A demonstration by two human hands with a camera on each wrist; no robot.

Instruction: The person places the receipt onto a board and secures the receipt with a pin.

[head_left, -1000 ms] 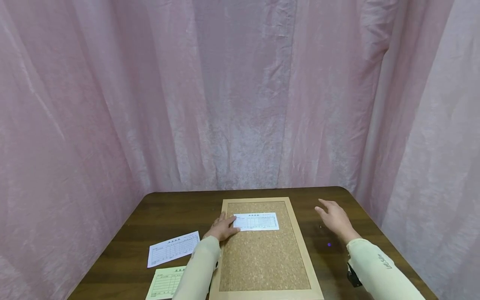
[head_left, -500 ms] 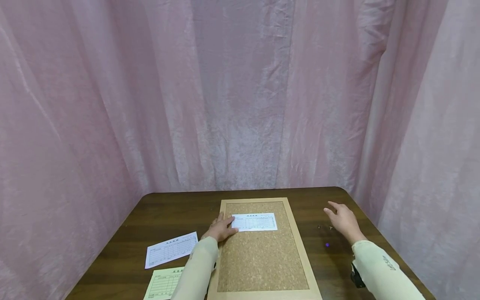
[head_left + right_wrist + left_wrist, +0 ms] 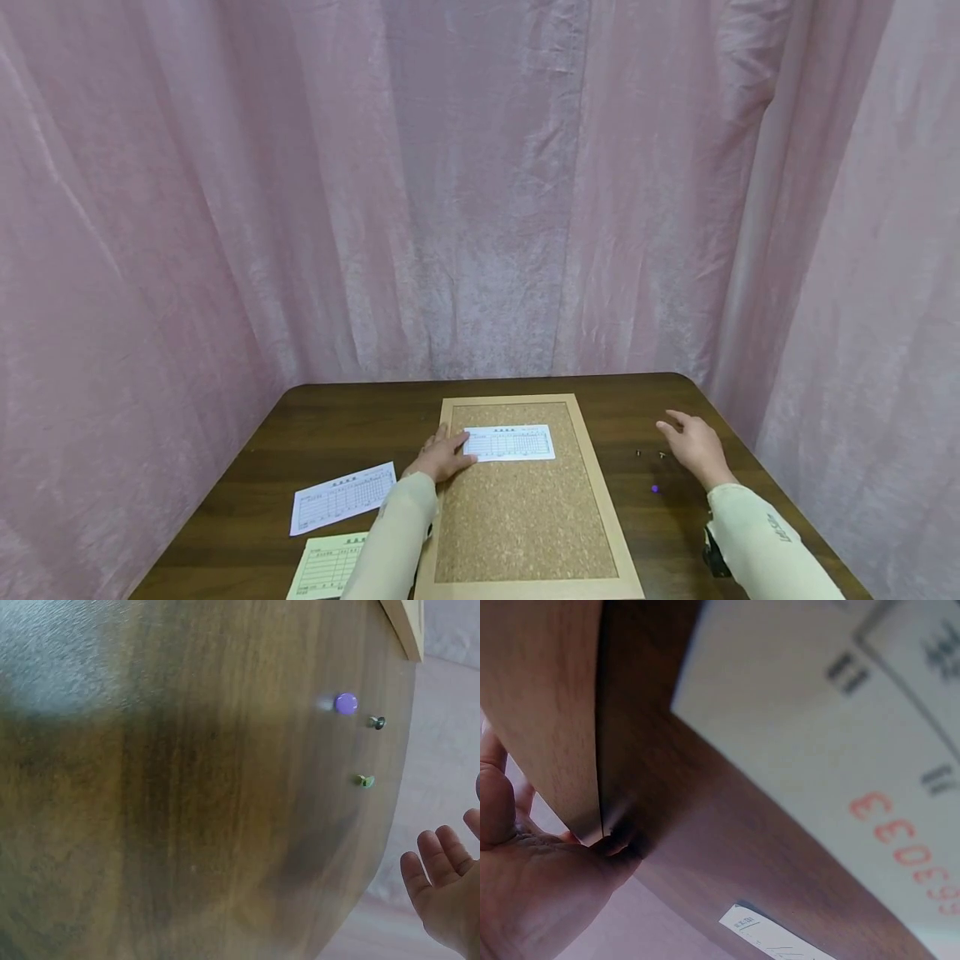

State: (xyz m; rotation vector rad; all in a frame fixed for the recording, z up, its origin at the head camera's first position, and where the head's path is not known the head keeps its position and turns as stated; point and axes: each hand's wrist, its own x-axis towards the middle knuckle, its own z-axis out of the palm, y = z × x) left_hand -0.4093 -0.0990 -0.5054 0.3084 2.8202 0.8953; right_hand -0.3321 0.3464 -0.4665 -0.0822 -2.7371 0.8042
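On the cork board [image 3: 525, 521] with a pale wood frame lies a white printed form slip [image 3: 510, 442]. My left hand [image 3: 441, 457] rests at the board's left frame, its thumb and finger reaching the slip's left end. In the left wrist view, the left hand [image 3: 547, 877] is at the edge of the wood frame [image 3: 544, 697]. My right hand [image 3: 699, 450], fingers loosely extended, hovers above the table right of the board. Near it lie a purple pushpin [image 3: 346, 703], a dark pushpin [image 3: 378, 722] and a greenish metallic pushpin [image 3: 365, 781]. The right hand [image 3: 454, 892] holds nothing.
Left of the board, a lavender form slip [image 3: 343, 498] and a pale green slip [image 3: 328, 567] lie on the dark wooden table [image 3: 255, 467]. The left sleeve partly covers the green slip. Pink curtains [image 3: 480, 200] hang around the table.
My right hand has drifted right and slightly toward me, uncovering the two small metallic pushpins. The left hand stays on the board and slip.
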